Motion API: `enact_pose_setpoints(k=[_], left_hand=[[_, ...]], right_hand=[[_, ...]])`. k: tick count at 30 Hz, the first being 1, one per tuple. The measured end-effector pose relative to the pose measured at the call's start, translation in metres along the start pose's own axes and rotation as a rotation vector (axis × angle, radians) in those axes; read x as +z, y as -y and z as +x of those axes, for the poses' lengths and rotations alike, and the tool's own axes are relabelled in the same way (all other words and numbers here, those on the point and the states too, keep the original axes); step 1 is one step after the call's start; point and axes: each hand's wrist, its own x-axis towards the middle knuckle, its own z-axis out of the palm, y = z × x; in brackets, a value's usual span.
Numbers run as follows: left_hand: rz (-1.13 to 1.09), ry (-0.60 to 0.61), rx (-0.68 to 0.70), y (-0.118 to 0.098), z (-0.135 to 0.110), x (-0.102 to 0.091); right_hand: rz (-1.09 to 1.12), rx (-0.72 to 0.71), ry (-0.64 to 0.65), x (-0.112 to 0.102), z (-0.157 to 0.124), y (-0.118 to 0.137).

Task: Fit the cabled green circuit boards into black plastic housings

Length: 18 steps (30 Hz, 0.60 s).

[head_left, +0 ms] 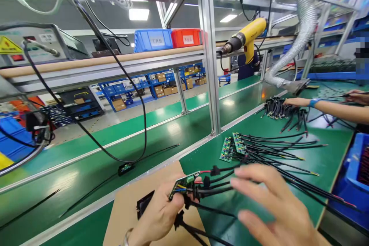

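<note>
My left hand [160, 211] is closed round a small green circuit board [187, 180], gripping it by the edge between thumb and fingers. Black cables [216, 191] with black grommets run from the board off to the right. Partly hidden behind my left hand is a black piece [144, 204], perhaps a case, above a cardboard sheet [123, 215]. My right hand [276, 203], slightly blurred, has its fingers apart beside the cables; whether a fingertip touches them I cannot tell. Beyond it lie more wired circuit boards [239, 144], their black leads [284, 153] spread rightward.
A metal post [208, 57] rises from the bench. A yellow heat gun [245, 38] hangs at the shelf. At right, a co-worker's hand [298, 102] touches a bundle of leads [275, 108]. A blue bin [353, 161] stands at the right edge. A black cable [144, 115] loops down at left.
</note>
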Motion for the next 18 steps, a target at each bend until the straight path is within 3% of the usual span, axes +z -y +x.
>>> enact_pose_setpoints(k=[3, 6, 9, 11, 14, 16, 18], left_hand=[[0.218, 0.020, 0.314, -0.031, 0.001, -0.019], [0.257, -0.082, 0.472, -0.039, 0.003, -0.024], [0.137, -0.162, 0.538, -0.027, -0.002, -0.026], [0.004, -0.272, 0.498, -0.018, -0.009, -0.026], [-0.299, -0.519, 0.272, -0.012, -0.023, -0.020], [-0.469, -0.585, 0.136, -0.011, -0.032, -0.007], [-0.498, -0.587, 0.022, -0.009, -0.039, 0.010]], right_hand=[[0.060, 0.094, 0.153, -0.013, 0.023, -0.017], [0.231, 0.146, 0.436, 0.011, 0.026, -0.020], [0.299, 0.196, 0.558, 0.039, 0.025, -0.010], [0.355, 0.258, 0.572, 0.049, 0.029, -0.001], [0.340, 0.384, 0.541, 0.051, 0.038, 0.009], [0.287, 0.458, 0.524, 0.049, 0.045, 0.015], [0.317, 0.480, 0.559, 0.047, 0.051, 0.023]])
